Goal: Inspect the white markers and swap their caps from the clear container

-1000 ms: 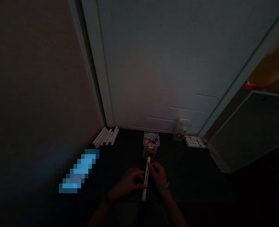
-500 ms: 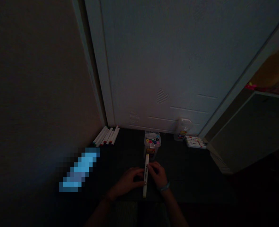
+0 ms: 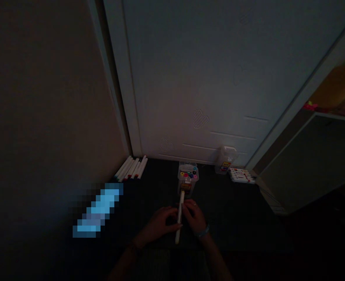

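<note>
In dim light both hands meet low in the middle of the view around one white marker. My left hand curls its fingers onto the marker from the left. My right hand, with a pale band at the wrist, pinches the same marker from the right. The marker points away from me, its far end toward a clear tub of markers with coloured caps, which stands on the dark floor just beyond the hands.
A row of white markers lies at the foot of the wall on the left. A second clear tub and a flat pack of markers sit against the white door. A blurred bright blue patch glows at the left.
The marker has turned a little in my hands and lies straighter, its far end closer to the tub. Both hands stay in the same place.
</note>
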Available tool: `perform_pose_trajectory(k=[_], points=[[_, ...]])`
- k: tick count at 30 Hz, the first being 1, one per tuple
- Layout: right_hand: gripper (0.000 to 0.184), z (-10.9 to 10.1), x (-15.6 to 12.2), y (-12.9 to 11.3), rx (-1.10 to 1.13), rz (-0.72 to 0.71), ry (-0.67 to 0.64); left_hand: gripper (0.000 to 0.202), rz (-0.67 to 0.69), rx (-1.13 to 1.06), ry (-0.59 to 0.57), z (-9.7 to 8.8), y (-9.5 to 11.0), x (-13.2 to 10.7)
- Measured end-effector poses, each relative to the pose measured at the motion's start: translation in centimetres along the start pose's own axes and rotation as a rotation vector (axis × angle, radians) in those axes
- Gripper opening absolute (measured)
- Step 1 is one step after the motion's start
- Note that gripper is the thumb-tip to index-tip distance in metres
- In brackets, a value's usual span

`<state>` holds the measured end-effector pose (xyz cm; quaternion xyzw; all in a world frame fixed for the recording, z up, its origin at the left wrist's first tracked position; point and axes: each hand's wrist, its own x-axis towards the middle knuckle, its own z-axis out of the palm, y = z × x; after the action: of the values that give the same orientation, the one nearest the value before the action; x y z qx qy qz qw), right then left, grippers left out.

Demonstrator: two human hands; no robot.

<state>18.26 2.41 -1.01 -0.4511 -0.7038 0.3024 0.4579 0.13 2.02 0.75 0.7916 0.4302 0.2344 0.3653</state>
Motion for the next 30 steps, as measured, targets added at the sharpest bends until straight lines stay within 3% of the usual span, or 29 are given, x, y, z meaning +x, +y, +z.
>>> perform_pose_trajectory(k=[7, 17, 30], points=[[0.017, 0.2, -0.1, 0.1, 0.012, -0.015, -0.002, 0.050, -0.058, -0.050, 0.069, 0.6, -0.6, 0.1], [0.016, 0.3, 0.0, -0.4, -0.038, 0.008, 0.013, 0.041, -0.004, 0.065, 0.044, 0.2, 0.3, 0.3], [0.026, 0.0, 0.1, -0.5, 0.064, -0.015, -0.036, 0.042, -0.042, -0.096, 0.041, 0.3, -0.4, 0.1]])
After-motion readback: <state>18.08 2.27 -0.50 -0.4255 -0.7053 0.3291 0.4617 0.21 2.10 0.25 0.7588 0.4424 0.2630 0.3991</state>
